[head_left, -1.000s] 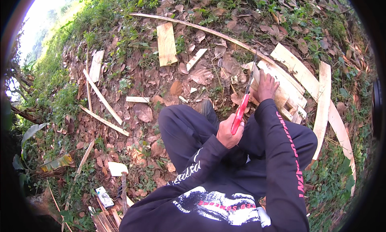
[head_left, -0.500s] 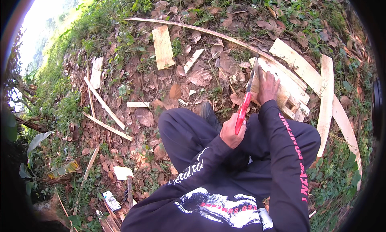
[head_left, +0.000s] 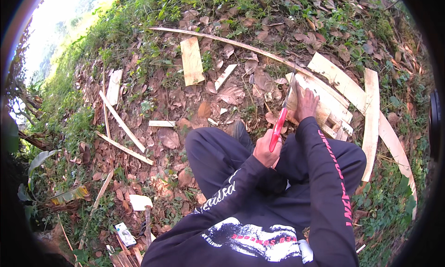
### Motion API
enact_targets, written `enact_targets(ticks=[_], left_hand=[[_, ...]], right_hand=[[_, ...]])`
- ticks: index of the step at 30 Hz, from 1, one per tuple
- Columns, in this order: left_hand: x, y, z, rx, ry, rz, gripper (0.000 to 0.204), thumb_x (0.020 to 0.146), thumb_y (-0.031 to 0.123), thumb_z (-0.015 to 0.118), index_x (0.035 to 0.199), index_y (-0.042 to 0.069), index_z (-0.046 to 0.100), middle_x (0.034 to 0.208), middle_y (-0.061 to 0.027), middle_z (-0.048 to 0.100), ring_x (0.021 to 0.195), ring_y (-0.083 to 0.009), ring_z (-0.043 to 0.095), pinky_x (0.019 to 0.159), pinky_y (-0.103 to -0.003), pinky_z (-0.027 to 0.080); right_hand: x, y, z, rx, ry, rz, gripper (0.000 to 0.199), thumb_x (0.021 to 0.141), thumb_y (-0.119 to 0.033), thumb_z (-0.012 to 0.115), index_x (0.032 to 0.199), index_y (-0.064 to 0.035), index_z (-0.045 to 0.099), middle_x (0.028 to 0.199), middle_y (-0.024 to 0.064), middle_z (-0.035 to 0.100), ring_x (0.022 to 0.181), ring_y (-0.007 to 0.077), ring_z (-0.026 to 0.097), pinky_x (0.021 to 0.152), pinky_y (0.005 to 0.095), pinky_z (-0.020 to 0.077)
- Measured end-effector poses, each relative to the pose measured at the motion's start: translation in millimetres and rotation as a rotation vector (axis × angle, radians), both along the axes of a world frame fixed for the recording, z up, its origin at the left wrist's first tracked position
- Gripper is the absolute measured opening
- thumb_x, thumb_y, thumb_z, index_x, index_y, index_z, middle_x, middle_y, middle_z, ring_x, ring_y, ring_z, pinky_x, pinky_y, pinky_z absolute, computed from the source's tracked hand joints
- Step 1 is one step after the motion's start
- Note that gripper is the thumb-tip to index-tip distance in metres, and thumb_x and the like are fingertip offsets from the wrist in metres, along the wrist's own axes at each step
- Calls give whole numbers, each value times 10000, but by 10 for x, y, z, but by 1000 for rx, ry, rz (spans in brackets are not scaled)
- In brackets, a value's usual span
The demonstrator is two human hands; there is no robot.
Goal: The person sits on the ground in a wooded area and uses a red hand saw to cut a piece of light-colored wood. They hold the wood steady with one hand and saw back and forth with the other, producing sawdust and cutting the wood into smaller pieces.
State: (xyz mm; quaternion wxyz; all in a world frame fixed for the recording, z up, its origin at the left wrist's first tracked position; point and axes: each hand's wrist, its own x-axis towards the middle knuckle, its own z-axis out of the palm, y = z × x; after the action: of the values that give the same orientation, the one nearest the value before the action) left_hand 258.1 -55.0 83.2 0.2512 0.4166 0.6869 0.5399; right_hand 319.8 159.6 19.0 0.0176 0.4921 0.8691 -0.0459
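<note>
Brown leaf litter [head_left: 232,94] and green growth cover the slope, and across it a person in dark trousers [head_left: 218,151] sits with knees bent wide, probably to keep the work close between lap and ground. Beyond the knees arcs a long thin strip of wood [head_left: 222,39], its curve perhaps partly the lens's doing. Two long pale boards [head_left: 371,123] cross at the right, and between them and the lap lies a stack of pale wood [head_left: 324,95]. The red-handled saw [head_left: 279,123] slants over the stack's left end. The left hand [head_left: 267,149] is closed round its handle; the right hand [head_left: 306,102] lies flat on the top piece, fingers spread and gripping nothing, seemingly pressing it steady just beside the blade. Smaller still, a short slat [head_left: 162,123] lies apart on the leaves

What props the stack underneath is hidden, the left fingers' wrap is partly turned away, and the saw's teeth, and whether they touch wood, are too fine to make out
</note>
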Motion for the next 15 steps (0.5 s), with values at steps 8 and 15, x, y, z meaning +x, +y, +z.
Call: enact_targets(ticks=[8,15], left_hand=[[-15,-26,59,-14,6,18,92,908,72,593,959,-1,567,733,-185,617,634,-341,640,603,-390,484],[-18,-116,159,-104,-93,36,80,917,73,601,954,4,583,686,-117,590,577,-221,606,573,-342,465]], right_hand=[[21,-23,127,-54,22,-30,1251,596,-314,930,1583,-314,161,1450,135,396,1394,325,364,1179,581,229],[-87,32,-15,10,59,-74,1146,691,-178,839,1580,-381,145,1364,139,442,1323,316,418,1148,650,223]])
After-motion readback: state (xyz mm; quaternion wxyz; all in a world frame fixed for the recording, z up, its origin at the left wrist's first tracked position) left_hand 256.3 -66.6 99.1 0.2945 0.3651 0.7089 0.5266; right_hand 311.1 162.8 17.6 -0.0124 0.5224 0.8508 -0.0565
